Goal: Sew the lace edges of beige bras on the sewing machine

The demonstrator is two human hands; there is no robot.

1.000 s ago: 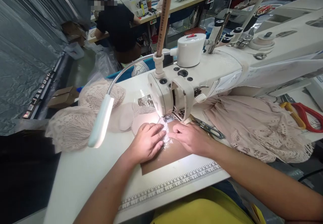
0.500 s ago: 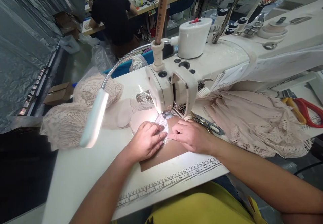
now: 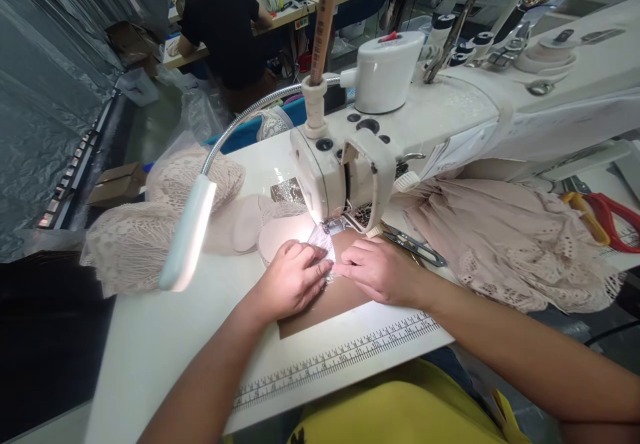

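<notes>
Under the needle area of the white sewing machine (image 3: 320,177) lies a piece of pale lace (image 3: 320,236). My left hand (image 3: 294,279) is closed on the lace from the left, thumb and fingers pressed together at its edge. From the right, my right hand (image 3: 383,269) has its fingers bent and the fingertips pinched at the lace's near end. The lace joins a beige cup-shaped piece (image 3: 280,236) lying left of the needle. Both hands rest over a brown sheet (image 3: 320,316) on the machine bed. My fingers hide part of the lace.
A lit gooseneck lamp (image 3: 187,237) stands to the left, beside beige lace cups (image 3: 133,247). Thread snips (image 3: 415,245) lie right of my right hand, near gathered beige lace fabric (image 3: 480,231) and red-handled scissors (image 3: 613,221). A printed ruler (image 3: 340,364) runs along the front edge. Beyond, a person (image 3: 220,31) sits working.
The view has shifted very slightly. Both hands keep the same grip on the lace, with no clear movement of the fabric.
</notes>
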